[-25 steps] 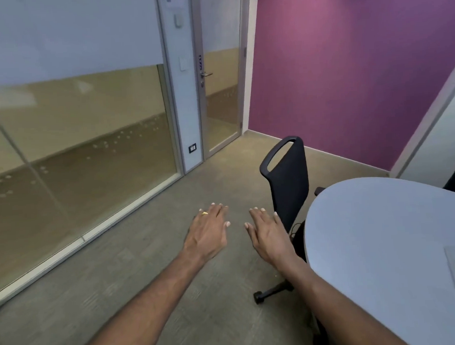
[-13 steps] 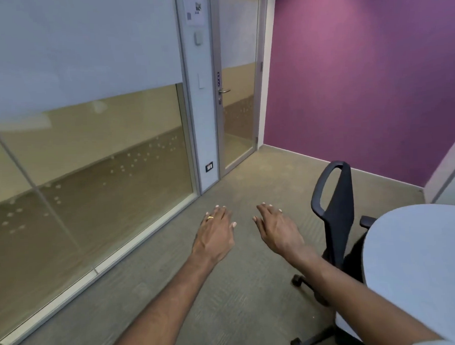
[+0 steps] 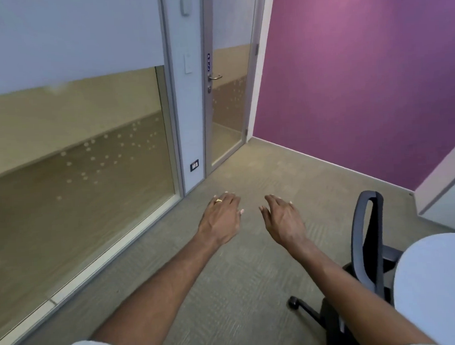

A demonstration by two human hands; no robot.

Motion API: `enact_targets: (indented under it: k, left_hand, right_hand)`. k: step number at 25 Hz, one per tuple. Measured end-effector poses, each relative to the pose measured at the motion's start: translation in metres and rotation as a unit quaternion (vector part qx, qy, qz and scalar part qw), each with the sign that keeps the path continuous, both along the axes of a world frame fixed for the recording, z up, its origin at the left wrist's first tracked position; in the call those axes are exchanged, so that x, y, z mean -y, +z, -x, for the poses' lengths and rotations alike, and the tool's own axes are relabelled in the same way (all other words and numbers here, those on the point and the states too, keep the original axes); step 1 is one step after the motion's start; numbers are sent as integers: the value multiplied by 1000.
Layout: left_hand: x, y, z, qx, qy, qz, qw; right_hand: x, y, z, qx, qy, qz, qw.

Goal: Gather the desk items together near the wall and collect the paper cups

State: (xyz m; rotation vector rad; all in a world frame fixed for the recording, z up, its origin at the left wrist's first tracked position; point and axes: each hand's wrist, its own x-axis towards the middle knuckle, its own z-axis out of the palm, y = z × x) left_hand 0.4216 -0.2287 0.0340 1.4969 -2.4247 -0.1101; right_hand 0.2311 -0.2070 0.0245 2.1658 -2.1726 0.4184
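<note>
- A purple wall and carpet lie ahead; only the desk edge shows, with nothing to gather in sight.
- The left hand and right hand are spread and empty.
- Best to turn toward the desk first.

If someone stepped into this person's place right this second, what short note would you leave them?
Left hand: open, holds nothing, stretched out over the carpet.
Right hand: open, holds nothing, beside it.
Job's things: no cups or desk items in view; only an edge of the white table shows at lower right, with the black chair beside it.
Done: nothing this view shows.
Left: turn to the table, gather the items near the wall, collect the cups.
</note>
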Motion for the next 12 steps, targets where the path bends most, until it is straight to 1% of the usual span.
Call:
enact_targets:
  k: [4, 6, 9, 10, 12]
  left_hand:
    - [93, -7, 18, -1, -60, 10, 998]
    - [142, -10, 33, -4, -89, 23, 996]
    - [203, -9, 57, -4, -146, -2, 989]
    - [221, -10, 68, 3, -169, 7, 986]
    - [255, -9, 89, 3, -206, 14, 978]
  right_hand:
    - [67, -5, 14, 9, -48, -6, 999]
    - [101, -5, 21, -10, -81, 6, 997]
    - [135, 0, 34, -12, -149, 4, 989]
    - [145, 0, 39, -27, -173, 6, 985]
    - [162, 4, 53, -24, -215, 1, 976]
